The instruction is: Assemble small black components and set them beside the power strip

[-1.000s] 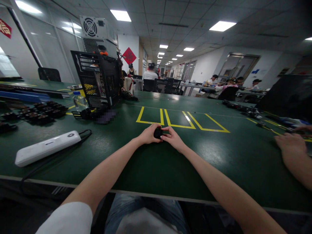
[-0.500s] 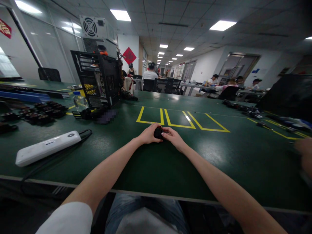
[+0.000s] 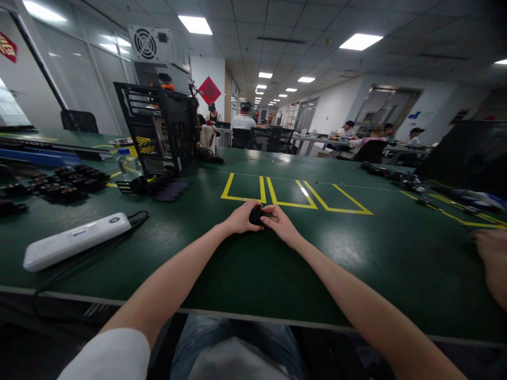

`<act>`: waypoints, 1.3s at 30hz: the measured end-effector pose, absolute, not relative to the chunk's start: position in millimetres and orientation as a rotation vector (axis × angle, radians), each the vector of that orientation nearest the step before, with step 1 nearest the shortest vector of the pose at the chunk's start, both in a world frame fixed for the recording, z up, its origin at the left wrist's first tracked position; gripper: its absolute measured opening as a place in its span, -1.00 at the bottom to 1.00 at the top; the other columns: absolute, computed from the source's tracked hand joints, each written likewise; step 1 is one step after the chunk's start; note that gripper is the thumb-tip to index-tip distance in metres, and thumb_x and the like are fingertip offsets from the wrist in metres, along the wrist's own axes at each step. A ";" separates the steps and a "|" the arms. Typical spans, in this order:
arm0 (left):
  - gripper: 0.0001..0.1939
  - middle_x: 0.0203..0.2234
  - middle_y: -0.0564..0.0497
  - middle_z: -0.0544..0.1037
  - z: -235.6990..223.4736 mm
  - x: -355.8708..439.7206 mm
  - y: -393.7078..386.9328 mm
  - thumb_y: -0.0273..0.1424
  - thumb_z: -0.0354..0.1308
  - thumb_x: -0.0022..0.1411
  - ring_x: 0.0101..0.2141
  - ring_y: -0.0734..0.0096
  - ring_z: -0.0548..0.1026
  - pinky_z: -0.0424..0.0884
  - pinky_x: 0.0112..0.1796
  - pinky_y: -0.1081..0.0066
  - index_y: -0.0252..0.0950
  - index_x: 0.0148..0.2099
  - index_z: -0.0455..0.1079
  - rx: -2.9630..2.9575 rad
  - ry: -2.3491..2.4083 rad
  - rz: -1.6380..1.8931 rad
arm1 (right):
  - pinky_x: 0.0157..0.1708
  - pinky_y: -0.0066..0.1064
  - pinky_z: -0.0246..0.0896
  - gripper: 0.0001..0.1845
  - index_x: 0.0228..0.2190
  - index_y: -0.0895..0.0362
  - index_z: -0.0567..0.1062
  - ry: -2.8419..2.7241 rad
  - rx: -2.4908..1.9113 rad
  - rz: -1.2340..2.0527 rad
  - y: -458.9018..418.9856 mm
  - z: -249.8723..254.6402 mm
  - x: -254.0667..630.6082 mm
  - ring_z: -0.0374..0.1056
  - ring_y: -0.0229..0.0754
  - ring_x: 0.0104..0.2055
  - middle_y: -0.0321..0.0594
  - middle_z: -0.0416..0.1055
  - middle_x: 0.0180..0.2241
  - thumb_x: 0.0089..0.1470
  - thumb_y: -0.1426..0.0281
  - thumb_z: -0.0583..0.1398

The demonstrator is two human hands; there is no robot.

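A small black part, its exact kind too small to make out, is between my two hands just above or on the green table. My left hand wraps round it from the left, thumb in front and fingers behind. From the right, my right hand pinches at its edge with thumb and fingertips. My fingers cover much of the part.
A white power strip with a black cable lies left. Behind it are a heap of black parts, a clear bottle and an open computer case. Yellow tape outlines lie ahead. Another person's hand rests at right.
My right thumb and fingers have shifted slightly at the black part's edge; my left hand stays round it. The other person's hand at the right has come further into view, moving left.
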State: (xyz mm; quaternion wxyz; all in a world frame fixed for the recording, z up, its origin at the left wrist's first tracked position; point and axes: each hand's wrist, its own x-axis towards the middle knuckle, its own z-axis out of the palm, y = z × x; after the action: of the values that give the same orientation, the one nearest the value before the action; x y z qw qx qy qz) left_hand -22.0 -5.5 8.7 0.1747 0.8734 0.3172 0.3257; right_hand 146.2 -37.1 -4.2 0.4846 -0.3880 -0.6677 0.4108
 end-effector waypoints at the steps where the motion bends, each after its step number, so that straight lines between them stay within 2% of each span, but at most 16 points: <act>1: -0.41 -0.18 -0.04 0.29 8.9 -22.1 -5.8 -0.27 0.24 -0.20 -0.17 0.23 0.32 0.28 -0.19 0.26 -0.24 -0.09 0.12 2.476 0.895 0.924 | -0.11 -0.26 0.17 -0.68 -0.25 0.08 0.29 -1.622 -0.962 1.007 -36.7 -4.1 146.5 0.26 -0.21 -0.15 -0.22 0.25 -0.18 -0.12 0.32 0.17; 5: -0.41 -0.17 -0.04 0.29 9.3 -22.6 -6.2 -0.28 0.24 -0.20 -0.16 0.23 0.32 0.28 -0.18 0.27 -0.24 -0.09 0.12 2.481 0.884 0.924 | -0.09 -0.23 0.15 -0.63 -0.20 0.09 0.27 -1.619 -0.975 1.093 -36.2 -3.6 147.5 0.27 -0.19 -0.14 -0.19 0.24 -0.13 -0.12 0.34 0.17; 11: -0.41 -0.18 -0.04 0.29 6.5 -21.8 -3.2 -0.28 0.24 -0.20 -0.17 0.23 0.32 0.28 -0.19 0.27 -0.26 -0.09 0.12 2.484 0.897 0.921 | -0.10 -0.28 0.16 -0.64 -0.30 0.07 0.28 -1.616 -0.906 1.085 -36.6 -6.0 148.0 0.27 -0.23 -0.16 -0.29 0.25 -0.23 -0.21 0.40 0.24; 16: -0.41 -0.18 -0.03 0.29 5.0 -21.1 -1.4 -0.27 0.25 -0.21 -0.16 0.24 0.31 0.27 -0.17 0.29 -0.25 -0.10 0.13 2.489 0.901 0.928 | -0.15 -0.27 0.18 -0.76 -0.35 0.08 0.29 -1.606 -0.931 1.029 -35.2 -8.0 147.3 0.27 -0.24 -0.22 -0.28 0.26 -0.26 -0.14 0.31 0.18; 24: -0.41 -0.18 -0.03 0.29 6.6 -22.3 -3.9 -0.27 0.24 -0.20 -0.17 0.25 0.32 0.29 -0.19 0.29 -0.25 -0.09 0.12 2.486 0.888 0.924 | -0.12 -0.23 0.14 -0.65 -0.22 0.06 0.30 -1.643 -0.971 1.052 -35.1 -4.8 148.9 0.27 -0.21 -0.19 -0.23 0.26 -0.21 -0.12 0.32 0.17; 28: -0.40 -0.17 -0.04 0.29 7.3 -22.8 -4.4 -0.26 0.24 -0.20 -0.17 0.24 0.32 0.29 -0.19 0.28 -0.25 -0.08 0.12 2.489 0.891 0.923 | -0.11 -0.26 0.15 -0.67 -0.27 0.07 0.30 -1.626 -0.896 1.077 -35.9 -5.3 147.8 0.27 -0.21 -0.16 -0.25 0.26 -0.21 -0.16 0.35 0.21; 33: -0.40 -0.16 -0.04 0.28 7.8 -22.7 -4.3 -0.25 0.23 -0.19 -0.16 0.23 0.31 0.28 -0.18 0.27 -0.25 -0.08 0.12 2.493 0.892 0.911 | -0.17 -0.27 0.21 -0.76 -0.32 0.07 0.31 -1.598 -0.916 1.060 -36.4 -7.0 146.1 0.31 -0.24 -0.24 -0.26 0.27 -0.21 -0.10 0.30 0.16; 39: -0.39 -0.17 -0.04 0.29 6.1 -22.3 -2.7 -0.25 0.24 -0.20 -0.17 0.24 0.31 0.28 -0.19 0.27 -0.25 -0.07 0.11 2.495 0.886 0.933 | -0.10 -0.24 0.15 -0.66 -0.25 0.07 0.31 -1.597 -0.937 1.050 -34.5 -6.7 147.7 0.27 -0.20 -0.15 -0.23 0.27 -0.18 -0.15 0.31 0.19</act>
State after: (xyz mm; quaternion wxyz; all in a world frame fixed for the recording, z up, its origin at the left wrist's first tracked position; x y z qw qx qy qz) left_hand -22.3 -2.7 6.1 0.1664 0.8764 0.3112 0.3278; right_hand 147.7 -34.5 -6.7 0.4853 -0.3849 -0.6561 0.4313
